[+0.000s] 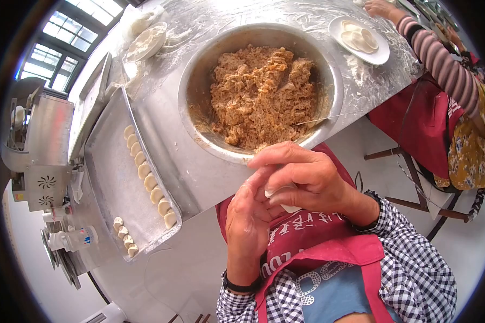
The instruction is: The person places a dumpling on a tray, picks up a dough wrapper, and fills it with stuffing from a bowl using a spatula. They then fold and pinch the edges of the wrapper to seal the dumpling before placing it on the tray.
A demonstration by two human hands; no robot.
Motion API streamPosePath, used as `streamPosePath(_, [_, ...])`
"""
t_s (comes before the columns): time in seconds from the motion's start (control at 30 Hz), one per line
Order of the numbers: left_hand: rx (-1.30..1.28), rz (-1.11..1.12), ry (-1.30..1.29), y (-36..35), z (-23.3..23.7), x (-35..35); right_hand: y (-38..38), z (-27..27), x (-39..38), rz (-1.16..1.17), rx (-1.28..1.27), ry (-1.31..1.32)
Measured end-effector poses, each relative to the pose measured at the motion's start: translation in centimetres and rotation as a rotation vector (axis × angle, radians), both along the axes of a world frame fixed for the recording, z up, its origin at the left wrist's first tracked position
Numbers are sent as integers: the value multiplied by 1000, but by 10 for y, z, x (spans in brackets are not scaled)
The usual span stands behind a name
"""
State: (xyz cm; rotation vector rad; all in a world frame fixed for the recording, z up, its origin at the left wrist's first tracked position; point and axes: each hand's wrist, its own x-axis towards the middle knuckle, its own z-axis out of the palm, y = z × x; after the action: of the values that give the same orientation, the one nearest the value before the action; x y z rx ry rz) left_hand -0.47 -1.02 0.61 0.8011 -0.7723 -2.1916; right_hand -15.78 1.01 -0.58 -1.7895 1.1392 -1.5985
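Bright window daylight, glare on steel, fisheye-warped edges with dark vignette.

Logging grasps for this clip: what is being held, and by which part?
A white dough piece, likely a dumpling, pinched between the left hand and right hand; mostly hidden, so the exact part cannot be told.

Both hands are raised in front of the chest and meet. The left hand (pixel 248 220) stands upright on a vertical forearm, fingers curled inward. The right hand (pixel 307 180) reaches across from the right, wrist bent, thumb and fingertips pinched closed against the left fingers.
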Motion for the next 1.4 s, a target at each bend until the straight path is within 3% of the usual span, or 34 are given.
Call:
streamPosePath(0.23, [-73, -95, -6, -1, 0, 2, -3, -8, 1, 49, -68, -13])
streamPosePath(0.53, [-79, -61, -28, 1, 4, 1, 0, -1, 4, 27, 38, -91])
streamPosePath(0.83, [-86, -70, -12, 0, 4, -4, -3, -3, 0, 107, -89, -68])
streamPosePath(1.0, [-125, -70, 1, 2, -14, 8, 3, -3, 0, 131, 21, -88])
streamPosePath(1.1, [-227, -110, -104, -1, -17, 11, 1, -15, 1, 161, -53, -118])
streamPosePath(1.17, [-99, -138, -95, 2, -10, 10, 0, -19, 3, 168, -68, -148])
streamPosePath(1.2, [-210, -134, -262, 5, -2, 5, -1, -20, 3, 164, -87, -128])
streamPosePath(1.33, [-18, -134, 40, 5, 2, 2, -1, -19, 4, 130, -127, -93])
streamPosePath(1.4, [-104, -161, -150, 4, 6, 4, 0, -19, 5, 124, -118, -104])
